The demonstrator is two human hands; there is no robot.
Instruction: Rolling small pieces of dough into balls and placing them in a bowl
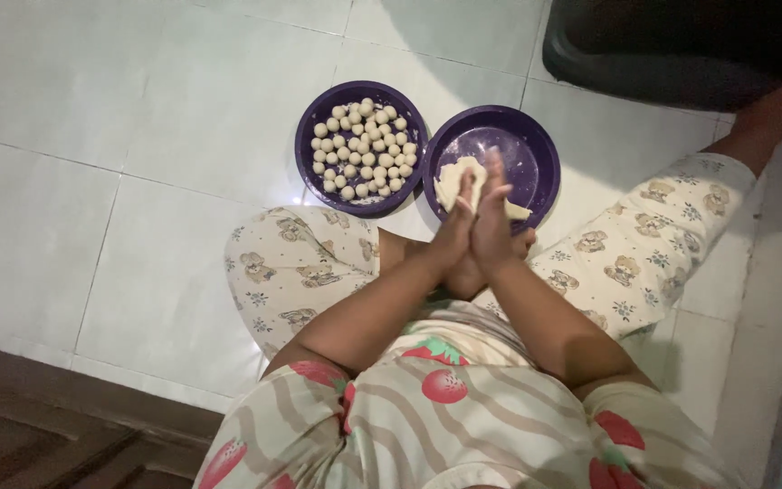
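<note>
My left hand and my right hand are pressed flat together, palm to palm, fingers pointing away from me. They hover over the near edge of a purple bowl that holds a pale lump of dough. Anything between the palms is hidden. Just left of it stands a second purple bowl filled with several small round dough balls. I sit on the white tiled floor with both bowls in front of my folded legs.
My legs in bear-print trousers spread to both sides of the bowls, the right one reaching toward the upper right. A dark plastic object lies at the top right. A brown wooden edge runs along the lower left.
</note>
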